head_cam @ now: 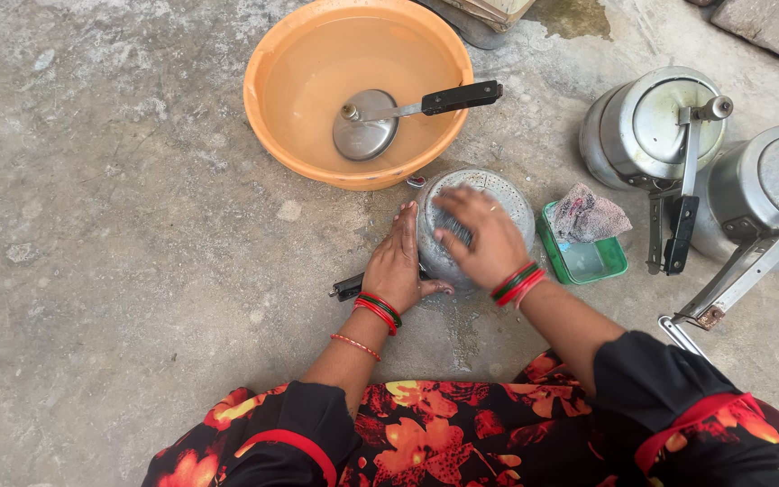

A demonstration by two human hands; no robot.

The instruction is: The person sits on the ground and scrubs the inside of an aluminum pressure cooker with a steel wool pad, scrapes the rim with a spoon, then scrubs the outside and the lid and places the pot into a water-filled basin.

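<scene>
A round perforated metal strainer lies on the concrete floor in front of me, tilted toward me, its black handle sticking out to the left. My left hand grips the strainer's left rim and steadies it. My right hand presses a steel scrubber, mostly hidden under the fingers, against the strainer's inside. Both wrists wear red and green bangles.
An orange basin of cloudy water holds a small metal pan with a black handle. A green soap dish with a grey-pink cloth sits right of the strainer. Two pressure cookers with long handles stand at the right.
</scene>
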